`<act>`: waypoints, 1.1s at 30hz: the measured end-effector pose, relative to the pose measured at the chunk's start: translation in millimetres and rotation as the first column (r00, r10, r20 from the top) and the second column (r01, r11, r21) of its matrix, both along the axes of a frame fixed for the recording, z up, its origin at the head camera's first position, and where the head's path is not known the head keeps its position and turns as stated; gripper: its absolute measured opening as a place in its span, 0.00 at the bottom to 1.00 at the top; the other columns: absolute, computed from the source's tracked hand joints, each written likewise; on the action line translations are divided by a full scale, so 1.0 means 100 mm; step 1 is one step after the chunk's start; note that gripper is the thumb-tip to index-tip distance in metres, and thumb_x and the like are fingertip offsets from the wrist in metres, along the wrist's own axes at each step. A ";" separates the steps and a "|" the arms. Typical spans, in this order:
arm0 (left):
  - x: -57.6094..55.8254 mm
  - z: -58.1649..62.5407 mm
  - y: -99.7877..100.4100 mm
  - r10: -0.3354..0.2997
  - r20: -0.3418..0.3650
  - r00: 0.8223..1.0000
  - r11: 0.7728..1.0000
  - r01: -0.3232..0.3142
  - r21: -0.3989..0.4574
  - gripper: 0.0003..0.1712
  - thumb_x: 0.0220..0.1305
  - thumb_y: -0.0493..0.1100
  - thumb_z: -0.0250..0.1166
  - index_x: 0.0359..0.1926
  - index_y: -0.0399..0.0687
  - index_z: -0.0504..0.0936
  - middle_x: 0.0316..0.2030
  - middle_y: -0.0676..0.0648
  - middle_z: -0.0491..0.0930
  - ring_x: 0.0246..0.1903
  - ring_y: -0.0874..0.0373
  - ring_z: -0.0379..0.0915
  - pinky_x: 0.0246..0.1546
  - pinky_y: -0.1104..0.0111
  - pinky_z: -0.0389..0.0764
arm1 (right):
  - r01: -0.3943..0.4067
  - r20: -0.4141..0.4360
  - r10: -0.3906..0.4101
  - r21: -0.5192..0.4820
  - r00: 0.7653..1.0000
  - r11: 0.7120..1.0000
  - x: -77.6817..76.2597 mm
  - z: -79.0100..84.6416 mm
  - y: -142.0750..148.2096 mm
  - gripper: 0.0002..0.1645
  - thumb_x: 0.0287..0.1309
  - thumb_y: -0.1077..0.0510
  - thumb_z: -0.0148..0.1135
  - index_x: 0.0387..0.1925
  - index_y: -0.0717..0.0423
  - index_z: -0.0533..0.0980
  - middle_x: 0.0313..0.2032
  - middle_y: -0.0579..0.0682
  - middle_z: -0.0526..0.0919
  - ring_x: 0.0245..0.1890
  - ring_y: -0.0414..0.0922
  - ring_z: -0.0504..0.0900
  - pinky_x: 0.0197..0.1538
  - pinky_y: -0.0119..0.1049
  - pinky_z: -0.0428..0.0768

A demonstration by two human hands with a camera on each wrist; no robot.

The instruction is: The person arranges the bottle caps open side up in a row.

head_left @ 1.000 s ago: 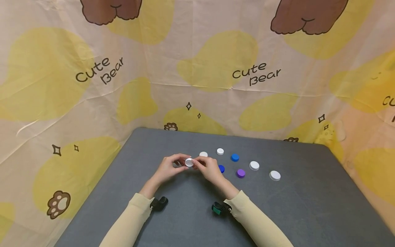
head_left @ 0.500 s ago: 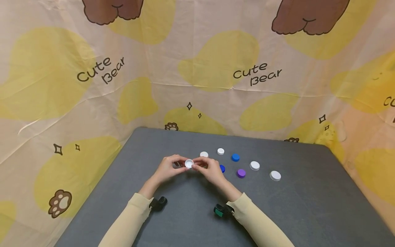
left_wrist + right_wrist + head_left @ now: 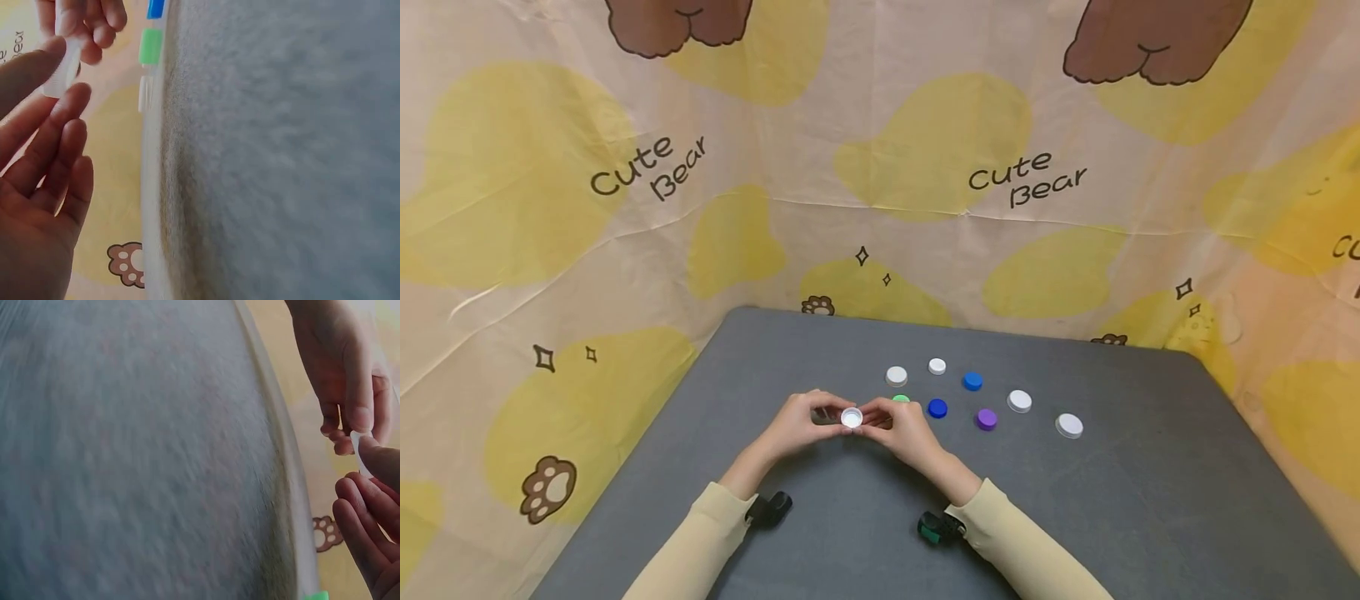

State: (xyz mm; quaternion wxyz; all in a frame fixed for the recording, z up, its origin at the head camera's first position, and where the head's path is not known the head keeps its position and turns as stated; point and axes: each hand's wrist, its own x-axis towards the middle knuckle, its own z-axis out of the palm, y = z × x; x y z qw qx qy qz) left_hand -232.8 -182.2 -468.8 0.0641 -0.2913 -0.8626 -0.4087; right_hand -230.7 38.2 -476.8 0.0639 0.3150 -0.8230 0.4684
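Note:
A white bottle cap [image 3: 852, 417] is held up between the two hands in the head view, its hollow inside turned toward the camera. My left hand [image 3: 797, 427] pinches its left side with thumb and fingers. On the right side, my right hand [image 3: 907, 432] pinches it too. Seen from the left wrist, the cap [image 3: 61, 76] shows a ridged side under the thumb. The right wrist view shows the cap [image 3: 359, 454] edge-on between both hands. Just behind the right hand, a green cap [image 3: 901, 398] is partly hidden.
Several caps lie spread on the grey table [image 3: 850, 533] behind and right of the hands: white [image 3: 897, 376], a smaller white [image 3: 937, 366], blue [image 3: 973, 381], dark blue [image 3: 937, 407], purple [image 3: 987, 419], and two more white. A patterned cloth [image 3: 910, 150] hangs behind the table.
Both hands have come down and nearer with the cap, slightly to the left. The cap has been turned in the fingers, and the green cap now shows behind the right hand.

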 end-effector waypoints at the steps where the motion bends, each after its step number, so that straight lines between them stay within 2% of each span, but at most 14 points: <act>1: 0.02 0.00 -0.01 0.003 0.013 1.000 1.000 -0.003 -0.005 0.16 0.50 0.50 0.74 0.41 0.56 0.85 0.32 0.59 0.82 0.32 0.64 0.74 0.34 0.68 0.76 | -0.006 -0.005 0.006 0.007 1.000 1.000 0.01 -0.01 -0.02 0.14 0.51 0.52 0.70 0.40 0.53 0.82 0.33 0.46 0.87 0.33 0.35 0.85 0.36 0.24 0.80; 8: 0.14 -0.01 -0.17 0.001 0.104 0.995 1.000 -0.003 0.011 0.15 0.48 0.51 0.75 0.38 0.58 0.83 0.31 0.57 0.83 0.32 0.62 0.79 0.33 0.66 0.78 | -0.041 0.022 0.040 0.039 0.999 0.998 0.07 -0.05 -0.19 0.12 0.49 0.54 0.72 0.36 0.54 0.83 0.30 0.46 0.87 0.31 0.34 0.84 0.35 0.23 0.79; 15: 0.22 -0.07 -0.32 -0.017 0.044 0.999 1.000 0.017 -0.016 0.16 0.44 0.52 0.76 0.36 0.57 0.86 0.31 0.59 0.81 0.31 0.60 0.75 0.32 0.68 0.76 | -0.073 0.019 0.072 0.069 0.997 0.995 0.14 -0.09 -0.30 0.12 0.46 0.52 0.74 0.31 0.54 0.83 0.27 0.46 0.86 0.26 0.31 0.82 0.31 0.21 0.77; 23: 0.30 -0.08 -0.43 0.001 0.109 0.994 0.998 0.006 -0.070 0.16 0.41 0.54 0.77 0.35 0.62 0.86 0.30 0.62 0.81 0.33 0.66 0.73 0.34 0.71 0.74 | -0.096 -0.034 0.099 0.077 0.995 0.992 0.21 -0.13 -0.41 0.12 0.43 0.53 0.76 0.28 0.54 0.83 0.24 0.45 0.85 0.23 0.25 0.78 0.27 0.19 0.75; 29: 0.35 -0.08 -0.51 0.005 0.107 0.994 0.994 0.007 -0.107 0.16 0.40 0.55 0.77 0.34 0.62 0.87 0.30 0.63 0.82 0.33 0.65 0.73 0.35 0.71 0.74 | -0.101 0.048 0.096 0.112 0.994 0.989 0.28 -0.13 -0.49 0.12 0.44 0.51 0.75 0.28 0.52 0.83 0.23 0.43 0.85 0.22 0.24 0.77 0.27 0.19 0.75; 33: 0.38 -0.09 -0.56 0.017 0.129 0.991 0.991 0.000 -0.132 0.17 0.40 0.56 0.77 0.34 0.63 0.87 0.29 0.64 0.81 0.33 0.66 0.72 0.35 0.71 0.73 | -0.091 0.059 0.083 0.135 0.995 0.987 0.31 -0.15 -0.53 0.12 0.44 0.50 0.75 0.28 0.51 0.82 0.23 0.42 0.85 0.21 0.23 0.76 0.26 0.18 0.74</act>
